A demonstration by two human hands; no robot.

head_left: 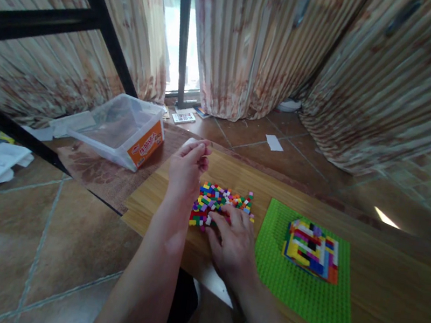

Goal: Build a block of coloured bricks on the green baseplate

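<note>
A pile of small coloured bricks (pixel 220 200) lies on the wooden table (pixel 382 297). My right hand (pixel 232 243) rests on the near side of the pile, fingers bent down into the bricks. My left hand (pixel 187 170) is raised just left of the pile, its fingers pinched together on something too small to make out. To the right lies a green baseplate (pixel 301 290) with a flat block of many-coloured bricks (pixel 313 249) built on its upper part.
A clear plastic box with an orange label (pixel 124 130) sits on the floor to the left of the table. Papers and cards (pixel 183 118) lie on the tiled floor. Striped curtains (pixel 282 46) hang behind. A black metal frame (pixel 88 10) crosses the upper left.
</note>
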